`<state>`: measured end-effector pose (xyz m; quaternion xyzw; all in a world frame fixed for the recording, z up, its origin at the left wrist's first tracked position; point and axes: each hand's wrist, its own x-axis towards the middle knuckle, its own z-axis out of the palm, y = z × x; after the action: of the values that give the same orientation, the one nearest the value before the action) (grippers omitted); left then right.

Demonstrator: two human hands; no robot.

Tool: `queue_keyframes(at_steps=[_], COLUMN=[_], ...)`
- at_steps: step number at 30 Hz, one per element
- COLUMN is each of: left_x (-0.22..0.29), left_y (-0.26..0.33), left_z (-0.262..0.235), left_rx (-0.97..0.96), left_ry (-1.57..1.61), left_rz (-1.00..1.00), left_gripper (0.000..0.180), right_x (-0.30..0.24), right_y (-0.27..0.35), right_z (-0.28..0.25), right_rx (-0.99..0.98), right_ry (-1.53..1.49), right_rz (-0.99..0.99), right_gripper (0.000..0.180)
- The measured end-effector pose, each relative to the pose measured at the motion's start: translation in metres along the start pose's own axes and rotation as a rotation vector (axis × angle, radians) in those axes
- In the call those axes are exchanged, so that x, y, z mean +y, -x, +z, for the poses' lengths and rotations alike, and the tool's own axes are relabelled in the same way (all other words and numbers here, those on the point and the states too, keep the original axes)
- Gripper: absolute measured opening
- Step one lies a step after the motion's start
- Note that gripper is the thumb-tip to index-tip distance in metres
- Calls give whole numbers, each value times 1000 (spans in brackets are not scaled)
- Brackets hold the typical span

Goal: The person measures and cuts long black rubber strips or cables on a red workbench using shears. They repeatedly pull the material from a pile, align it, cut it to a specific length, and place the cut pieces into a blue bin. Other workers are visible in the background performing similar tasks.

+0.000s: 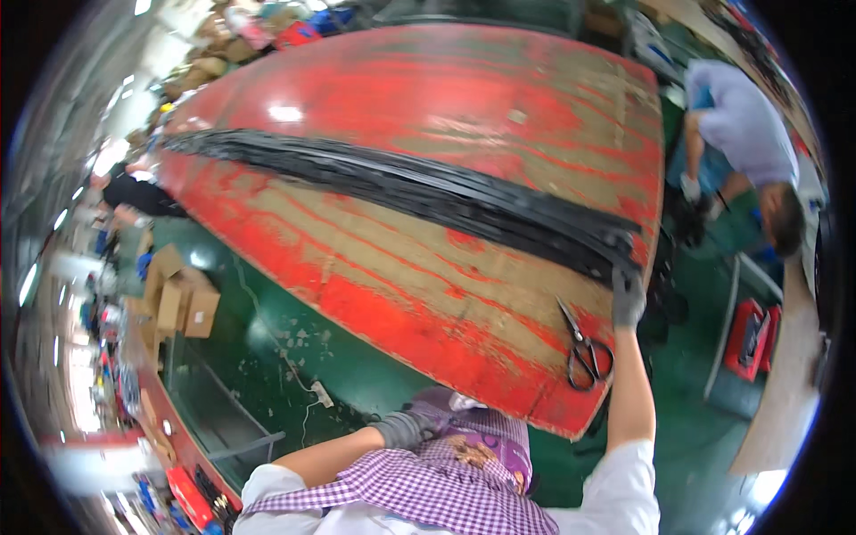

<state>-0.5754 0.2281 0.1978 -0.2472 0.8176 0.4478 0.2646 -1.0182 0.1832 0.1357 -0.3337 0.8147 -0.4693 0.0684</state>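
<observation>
A long bundle of black strips [428,192] lies across a worn red table [374,308], fanning slightly at its right end. My right hand [628,299], in a grey glove, is at that end with its fingers closed about the strip ends. Black-handled scissors [584,349] rest on the tabletop just below and left of this hand, blades pointing away from me. My left hand [408,430], also gloved in grey, is low in front of my purple checked apron [419,486], off the table. Its fingers are blurred against the cloth.
A person [744,125] bends over at the right beyond the table edge. Another person [138,192] is at the far left. Cardboard boxes [183,299] stand on the green floor, with a white power strip [321,393] and its cord nearby. A red crate [751,339] sits at the right.
</observation>
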Motion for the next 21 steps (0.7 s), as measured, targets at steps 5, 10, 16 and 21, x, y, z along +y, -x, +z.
queue_keyframes(at_steps=[5, 10, 16, 21], left_x=[37, 38, 69, 65], left_y=[3, 4, 68, 147], left_z=[-18, -4, -24, -39], left_rx=[145, 155, 57, 354], left_ry=[-85, 35, 451, 997], left_rz=[-88, 71, 59, 140], left_gripper=[22, 21, 19, 17], right_x=[-56, -135, -107, -92], right_y=[151, 240, 259, 242], right_z=[2, -13, -40, -68], right_rx=[-997, -1563, -1559, -1944], right_ry=[-35, -587, -498, -331], right_rz=[-281, -360, -593, -134], right_gripper=[26, 42, 30, 23])
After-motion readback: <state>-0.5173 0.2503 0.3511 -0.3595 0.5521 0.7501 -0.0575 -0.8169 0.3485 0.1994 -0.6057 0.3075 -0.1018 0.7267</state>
